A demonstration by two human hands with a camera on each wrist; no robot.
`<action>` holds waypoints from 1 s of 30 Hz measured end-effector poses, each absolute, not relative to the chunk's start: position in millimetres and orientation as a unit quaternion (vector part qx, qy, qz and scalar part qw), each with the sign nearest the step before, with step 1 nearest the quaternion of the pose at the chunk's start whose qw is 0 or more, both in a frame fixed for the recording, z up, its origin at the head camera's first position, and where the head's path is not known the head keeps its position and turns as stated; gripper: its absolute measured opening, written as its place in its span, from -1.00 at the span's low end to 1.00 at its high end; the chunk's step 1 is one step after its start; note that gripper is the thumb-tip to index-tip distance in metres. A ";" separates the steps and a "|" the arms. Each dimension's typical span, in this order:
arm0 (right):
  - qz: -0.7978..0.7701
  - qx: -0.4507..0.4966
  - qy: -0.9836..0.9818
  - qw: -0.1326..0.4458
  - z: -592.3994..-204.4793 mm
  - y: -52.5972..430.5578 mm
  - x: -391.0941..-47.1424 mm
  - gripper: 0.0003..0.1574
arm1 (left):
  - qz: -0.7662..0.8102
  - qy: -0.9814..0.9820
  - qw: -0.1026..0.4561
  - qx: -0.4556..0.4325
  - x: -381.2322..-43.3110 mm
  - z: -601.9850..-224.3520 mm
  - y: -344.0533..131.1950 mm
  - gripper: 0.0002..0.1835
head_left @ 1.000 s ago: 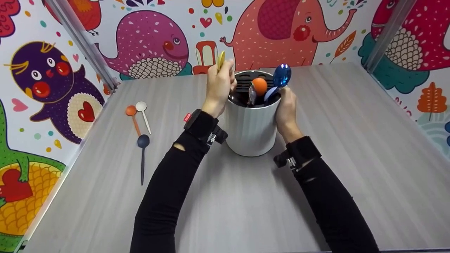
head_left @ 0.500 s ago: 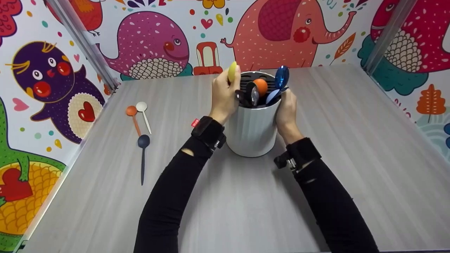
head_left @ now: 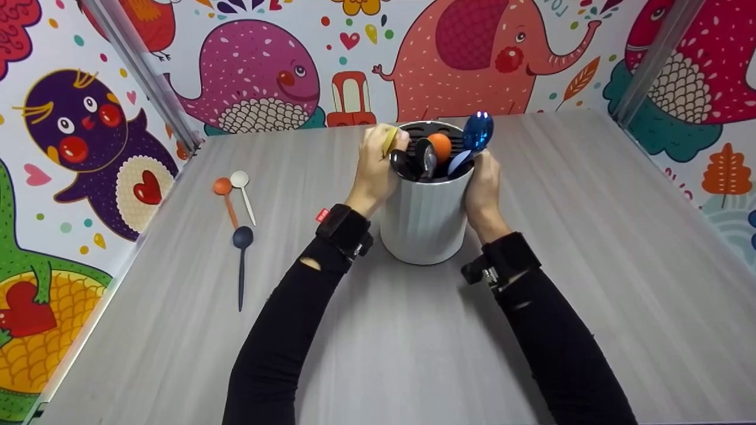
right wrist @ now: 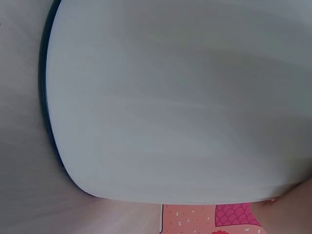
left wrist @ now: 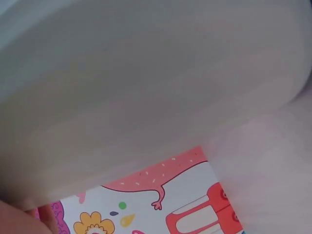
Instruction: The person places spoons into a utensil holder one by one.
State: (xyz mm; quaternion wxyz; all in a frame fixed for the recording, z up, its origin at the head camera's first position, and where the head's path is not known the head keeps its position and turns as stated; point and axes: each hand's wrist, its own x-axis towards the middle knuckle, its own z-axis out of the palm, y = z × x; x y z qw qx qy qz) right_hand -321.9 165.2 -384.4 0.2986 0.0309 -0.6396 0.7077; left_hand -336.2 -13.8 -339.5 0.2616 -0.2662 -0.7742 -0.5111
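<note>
A white ribbed utensil holder [head_left: 422,224] with a dark slotted top stands upright on the table; its wall fills much of both wrist views. At its left rim my left hand [head_left: 377,165] pinches a yellow spoon [head_left: 390,140], whose lower part is hidden. My right hand [head_left: 485,186] grips the holder's right side near the rim, fingers partly hidden behind it. Out of the top stick a shiny blue spoon [head_left: 478,131], an orange round-headed utensil [head_left: 440,147], a black spoon [head_left: 401,165] and a dark shiny spoon [head_left: 430,159].
On the table's left lie an orange spoon [head_left: 223,188], a white spoon [head_left: 240,180] and a dark blue spoon [head_left: 243,238]. Printed panels with cartoon animals and metal posts [head_left: 139,77] border the table [head_left: 378,354] at the back and sides.
My left hand has come slightly right and down to the rim, and the yellow spoon has sunk lower with it. The right hand stays on the utensil holder.
</note>
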 end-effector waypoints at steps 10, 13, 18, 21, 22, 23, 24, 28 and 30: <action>0.713 0.026 -0.634 0.300 -385.1 164.8 -321.4 -0.61 | -0.510 -0.757 0.278 -0.300 -334.3 -346.2 -16.3 -0.79; 0.708 0.020 -0.640 0.299 -385.1 164.9 -321.8 -0.62 | -0.523 -0.753 0.264 -0.300 -332.5 -346.0 -17.9 -0.75; 0.712 0.025 -0.638 0.294 -384.9 165.1 -321.9 -0.61 | -0.529 -0.746 0.256 -0.312 -330.7 -345.5 -23.4 -0.67; 0.716 0.031 -0.633 0.294 -384.9 164.9 -321.7 -0.61 | -0.534 -0.739 0.261 -0.317 -330.0 -345.4 -26.6 -0.67; 0.717 0.032 -0.631 0.294 -384.8 164.7 -321.5 -0.61 | -0.538 -0.736 0.262 -0.318 -329.9 -345.6 -27.6 -0.68; 0.717 0.033 -0.631 0.294 -384.7 164.7 -321.5 -0.61 | -0.542 -0.732 0.263 -0.318 -329.8 -345.7 -28.5 -0.68; 0.717 0.033 -0.631 0.294 -384.7 164.6 -321.4 -0.61 | -0.549 -0.727 0.263 -0.319 -329.7 -346.0 -29.4 -0.67; 0.715 0.033 -0.632 0.297 -383.7 164.2 -321.0 -0.61 | -0.578 -0.709 0.256 -0.313 -329.4 -345.9 -34.4 -0.59; 0.714 0.033 -0.633 0.297 -383.7 163.7 -321.0 -0.61 | -0.585 -0.703 0.259 -0.311 -330.3 -345.3 -39.1 -0.54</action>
